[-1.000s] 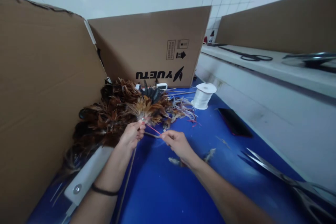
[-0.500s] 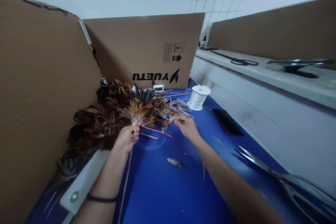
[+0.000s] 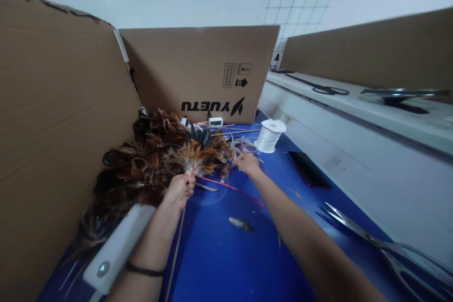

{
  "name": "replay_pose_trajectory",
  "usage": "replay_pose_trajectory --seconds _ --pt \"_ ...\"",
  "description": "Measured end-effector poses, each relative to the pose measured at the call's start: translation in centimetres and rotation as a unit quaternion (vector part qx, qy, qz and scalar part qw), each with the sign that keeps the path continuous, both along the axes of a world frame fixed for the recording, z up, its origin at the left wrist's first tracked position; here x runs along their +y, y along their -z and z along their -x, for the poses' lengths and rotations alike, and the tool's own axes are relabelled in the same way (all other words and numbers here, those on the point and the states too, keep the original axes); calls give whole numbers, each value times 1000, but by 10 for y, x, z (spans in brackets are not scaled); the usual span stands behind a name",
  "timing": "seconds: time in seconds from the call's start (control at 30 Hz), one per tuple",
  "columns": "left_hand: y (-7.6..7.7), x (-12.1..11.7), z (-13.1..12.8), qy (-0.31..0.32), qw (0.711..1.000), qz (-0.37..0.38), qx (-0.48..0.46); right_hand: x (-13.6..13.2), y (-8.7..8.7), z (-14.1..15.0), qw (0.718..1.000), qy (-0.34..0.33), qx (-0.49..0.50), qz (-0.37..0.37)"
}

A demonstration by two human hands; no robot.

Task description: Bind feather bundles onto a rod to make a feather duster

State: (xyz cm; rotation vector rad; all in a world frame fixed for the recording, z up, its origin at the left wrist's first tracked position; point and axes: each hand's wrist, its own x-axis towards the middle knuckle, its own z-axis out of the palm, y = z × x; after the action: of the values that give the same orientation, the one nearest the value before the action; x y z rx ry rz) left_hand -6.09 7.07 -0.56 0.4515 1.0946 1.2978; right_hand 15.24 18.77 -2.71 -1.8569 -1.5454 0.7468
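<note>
Pinched in my left hand [image 3: 181, 188] is the base of a bundle of orange-brown feathers [image 3: 191, 156]. A thin stick [image 3: 176, 250] runs down from under that hand toward me. From the bundle's base a pink ribbon [image 3: 231, 186] trails to the right across the blue table. My right hand [image 3: 247, 164] has its fingers pressed together at the right edge of the loose feather pile [image 3: 148, 163]; what lies between the fingertips is hidden. Several dark green-black feathers [image 3: 201, 138] stand just behind the bundle.
Cardboard panels [image 3: 191, 71] wall the left and back. A white spool [image 3: 271, 136], a dark phone [image 3: 308, 170] and large scissors [image 3: 371, 240] lie along the right. A white device [image 3: 120, 250] is beside my left forearm. One small feather [image 3: 239, 223] rests on the blue table [image 3: 226, 264].
My right hand has shifted slightly left and up against the feather pile. The left hand keeps hold of the bundle. The whole view has tilted a little, moving everything slightly down and right.
</note>
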Motion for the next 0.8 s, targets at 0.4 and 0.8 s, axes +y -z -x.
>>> replay_pose_trajectory --seconds 0.4,0.8 --pt "1 -5 -10 11 1000 -8 5 -57 -21 -28 945 -54 322 34" --pt "3 -6 -15 33 999 -7 7 -91 -15 -47 944 -96 316 -5"
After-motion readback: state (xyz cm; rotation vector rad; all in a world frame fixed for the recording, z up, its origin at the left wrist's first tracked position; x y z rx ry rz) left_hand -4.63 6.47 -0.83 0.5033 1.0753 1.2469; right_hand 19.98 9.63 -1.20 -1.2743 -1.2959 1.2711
